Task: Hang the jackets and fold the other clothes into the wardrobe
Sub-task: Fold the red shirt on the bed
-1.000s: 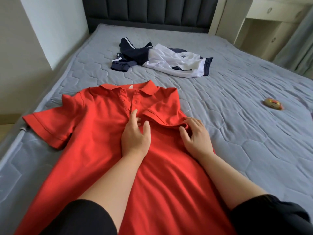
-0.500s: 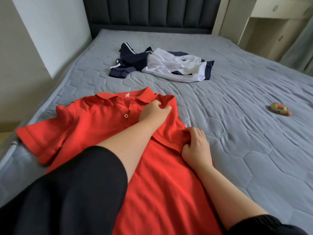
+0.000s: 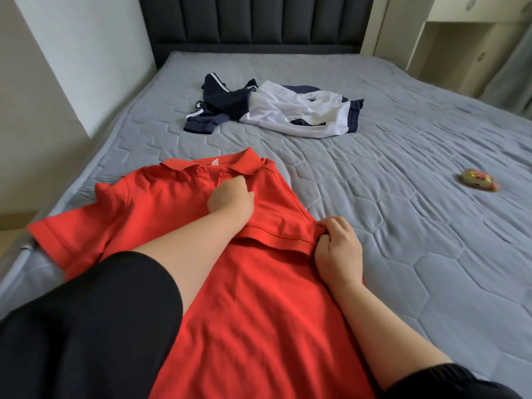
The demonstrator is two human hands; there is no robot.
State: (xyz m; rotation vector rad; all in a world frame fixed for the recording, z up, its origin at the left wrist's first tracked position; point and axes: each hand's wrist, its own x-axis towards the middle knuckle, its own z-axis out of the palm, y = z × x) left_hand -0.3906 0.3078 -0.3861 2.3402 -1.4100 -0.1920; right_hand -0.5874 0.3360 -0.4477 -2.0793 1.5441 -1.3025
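While your right grip keeps pinching the red polo shirt at its folded sleeve, your left grip now pinches beside the collar, squaring that fold.

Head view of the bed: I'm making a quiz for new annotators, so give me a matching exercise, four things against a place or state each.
Things
1. red polo shirt
2. navy and white clothes
3. small gold and red object
4. right hand

Places or states
A. alone on the mattress, far right
B. pinching a folded-in sleeve hem
C. crumpled, nearer the headboard
D. spread out nearest the person

Pairs: 1-D; 2-C; 3-A; 4-B
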